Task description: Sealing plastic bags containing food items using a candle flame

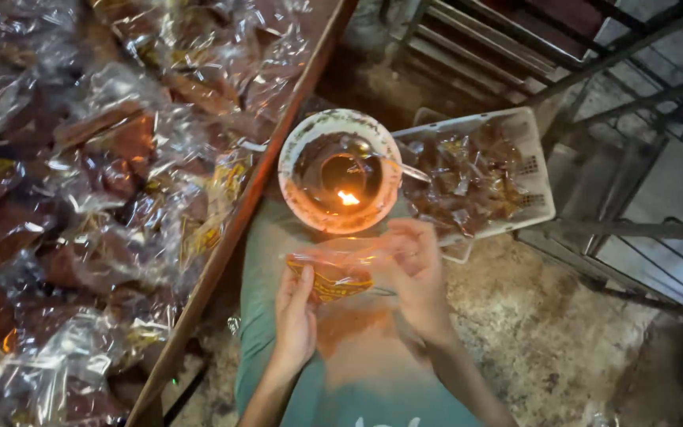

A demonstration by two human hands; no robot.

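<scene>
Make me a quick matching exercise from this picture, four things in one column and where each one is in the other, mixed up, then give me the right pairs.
Things:
1. Small clear packet
2. Round bowl with a flame
3. White plastic basket
4. Heap of clear wrapped packets

Places:
A. Spread over the wooden table on the left
B. On the floor at the right, holding wrapped pieces
C. Held between the left hand and right hand
D. Just beyond the hands, beside the table edge

Pairs: 1-C, 2-D, 3-B, 4-A
</scene>
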